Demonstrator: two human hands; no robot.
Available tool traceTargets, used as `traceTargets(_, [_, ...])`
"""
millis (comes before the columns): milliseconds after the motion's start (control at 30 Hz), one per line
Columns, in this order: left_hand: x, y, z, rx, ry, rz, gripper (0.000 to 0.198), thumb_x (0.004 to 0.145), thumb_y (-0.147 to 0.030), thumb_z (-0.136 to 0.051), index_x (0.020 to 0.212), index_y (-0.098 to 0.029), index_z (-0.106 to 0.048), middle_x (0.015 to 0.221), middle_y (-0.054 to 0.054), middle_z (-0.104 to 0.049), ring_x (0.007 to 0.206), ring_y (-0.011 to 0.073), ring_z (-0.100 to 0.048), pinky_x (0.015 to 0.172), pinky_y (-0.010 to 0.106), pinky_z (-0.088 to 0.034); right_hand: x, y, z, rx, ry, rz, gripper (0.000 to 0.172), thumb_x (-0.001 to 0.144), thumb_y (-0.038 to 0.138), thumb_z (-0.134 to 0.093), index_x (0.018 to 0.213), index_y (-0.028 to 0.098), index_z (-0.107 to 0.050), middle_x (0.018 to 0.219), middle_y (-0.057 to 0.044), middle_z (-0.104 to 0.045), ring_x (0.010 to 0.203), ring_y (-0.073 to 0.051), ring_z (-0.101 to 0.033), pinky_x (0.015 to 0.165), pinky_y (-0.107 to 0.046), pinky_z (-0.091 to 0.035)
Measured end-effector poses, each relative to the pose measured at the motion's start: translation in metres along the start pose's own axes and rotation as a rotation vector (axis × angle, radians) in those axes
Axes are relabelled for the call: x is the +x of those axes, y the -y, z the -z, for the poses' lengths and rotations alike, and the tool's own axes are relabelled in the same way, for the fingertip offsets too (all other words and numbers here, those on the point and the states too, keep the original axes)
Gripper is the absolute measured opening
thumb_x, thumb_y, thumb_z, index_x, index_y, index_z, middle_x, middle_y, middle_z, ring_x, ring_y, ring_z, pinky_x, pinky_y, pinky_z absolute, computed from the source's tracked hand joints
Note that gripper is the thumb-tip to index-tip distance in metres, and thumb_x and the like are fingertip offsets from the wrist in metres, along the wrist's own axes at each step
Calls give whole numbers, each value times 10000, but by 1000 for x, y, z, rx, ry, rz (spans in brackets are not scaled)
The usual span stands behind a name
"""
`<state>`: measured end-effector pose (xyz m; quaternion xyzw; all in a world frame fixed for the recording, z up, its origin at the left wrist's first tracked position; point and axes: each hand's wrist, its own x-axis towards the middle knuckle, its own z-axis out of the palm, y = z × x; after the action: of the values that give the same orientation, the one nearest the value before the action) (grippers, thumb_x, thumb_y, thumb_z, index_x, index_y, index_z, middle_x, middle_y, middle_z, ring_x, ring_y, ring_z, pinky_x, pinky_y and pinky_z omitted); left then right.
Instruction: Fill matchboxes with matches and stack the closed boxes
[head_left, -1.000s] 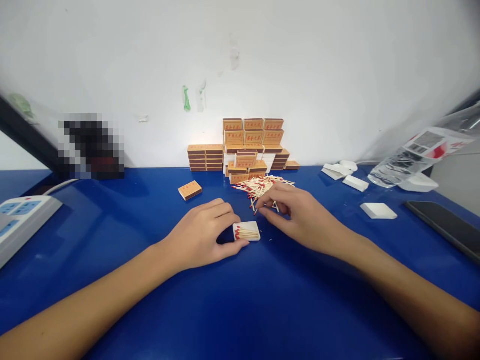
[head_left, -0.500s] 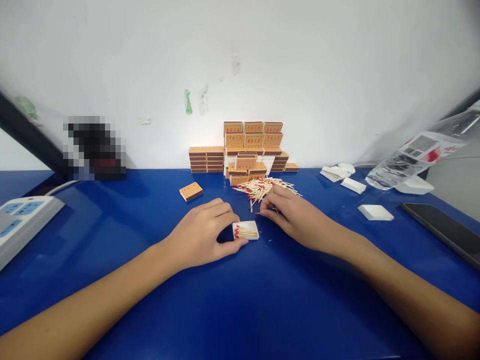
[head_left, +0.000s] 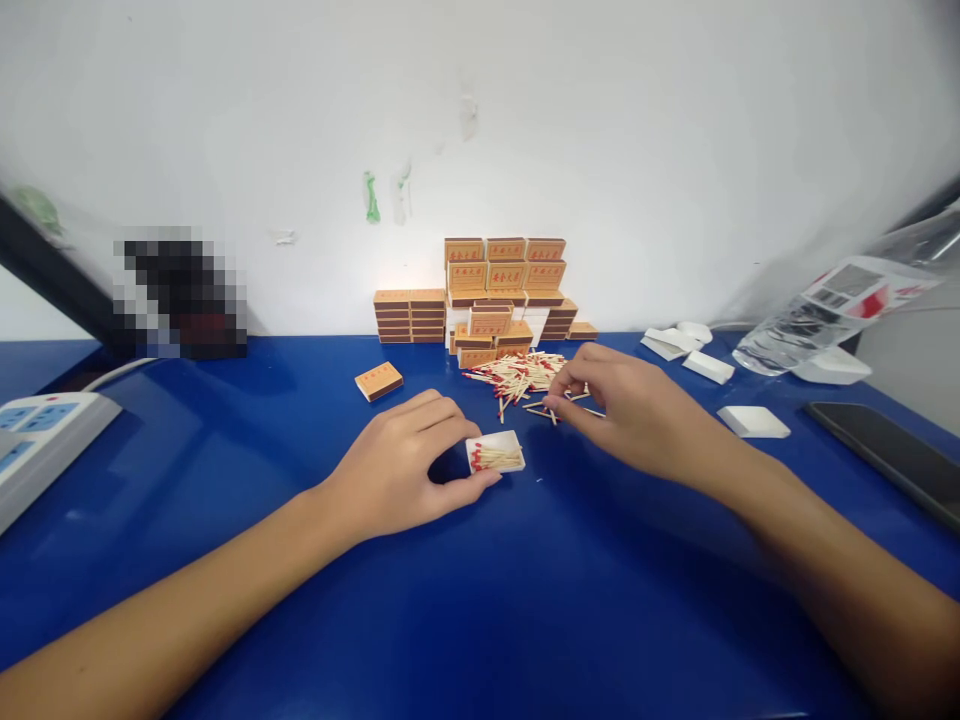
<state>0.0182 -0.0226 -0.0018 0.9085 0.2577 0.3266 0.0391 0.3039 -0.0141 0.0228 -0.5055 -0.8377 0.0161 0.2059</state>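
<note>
My left hand [head_left: 409, 465] holds a small white matchbox tray [head_left: 510, 441] by its left end, thumb on the near side and fingers on the far side. Inside lie several matches [head_left: 501, 458], red heads to the left. The tray is slightly tilted. At the right edge of a loose match pile [head_left: 521, 376], my right hand [head_left: 611, 405] has thumb and fingertips pinched on a match [head_left: 553, 415], partly hidden by the fingers. A closed orange matchbox [head_left: 379, 381] lies beyond my left hand.
Stacked matchboxes [head_left: 506, 277] stand against the wall behind the pile. White paper-like pieces [head_left: 752, 422], a plastic bottle [head_left: 787, 315] and a black phone [head_left: 885, 455] are on the right. A power strip [head_left: 56, 440] lies at the left edge of the blue table [head_left: 480, 620].
My right hand has moved right and slightly away from me, from beside the tray to the pile's right edge. The tray has tipped a little in my left hand.
</note>
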Motion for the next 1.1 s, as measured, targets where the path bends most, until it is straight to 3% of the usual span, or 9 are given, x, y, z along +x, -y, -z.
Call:
traceTargets(200, [0, 1, -1, -4, 61, 34, 235, 961, -388, -739, 1029, -163, -727, 948, 80, -746, 877, 233, -690, 774, 381, -581, -1, -8, -5, -50, 191, -68, 135, 985, 313, -595, 923, 216, -665, 1039, -85, -684, 828, -224, -645, 752, -380, -469])
traceTargets(300, [0, 3, -1, 1, 37, 52, 252, 958, -396, -739, 1029, -155, -729, 967, 87, -747, 894, 239, -686, 789, 393, -579, -2, -9, -7, -64, 185, -85, 168, 995, 352, -577, 912, 219, -636, 1013, -84, -686, 796, -216, -637, 734, -377, -467])
traceTargets(467, [0, 4, -1, 0, 101, 59, 245, 963, -399, -735, 1018, -160, -733, 976, 84, -747, 901, 241, -682, 790, 393, -573, -3, -15, -9, -91, 168, -104, 266, 987, 456, -587, 877, 216, -622, 982, -89, -691, 749, -214, -622, 704, -382, -469])
traceTargets(733, [0, 3, 0, 1, 121, 60, 224, 954, -380, -744, 1019, -165, -732, 973, 85, -744, 907, 242, -681, 792, 388, -571, -2, -19, -14, -22, 213, -78, 175, 981, 319, -566, 865, 217, -648, 972, -86, -693, 805, -224, -639, 729, -383, -487])
traceTargets(967, [0, 3, 0, -1, 126, 63, 226, 952, -375, -748, 1013, -158, -735, 977, 86, -742, 909, 245, -682, 799, 388, -568, -1, -22, -6, 6, 143, -88, 186, 1009, 308, -531, 927, 214, -668, 1000, -87, -668, 804, -217, -627, 743, -372, -481])
traceTargets(1100, [0, 4, -1, 3, 122, 60, 236, 957, -380, -742, 1017, -152, -733, 977, 90, -741, 910, 248, -679, 800, 396, -569, 1, -26, -4, 14, 192, -55, 162, 997, 263, -544, 919, 215, -677, 1007, -82, -650, 836, -216, -636, 777, -368, -487])
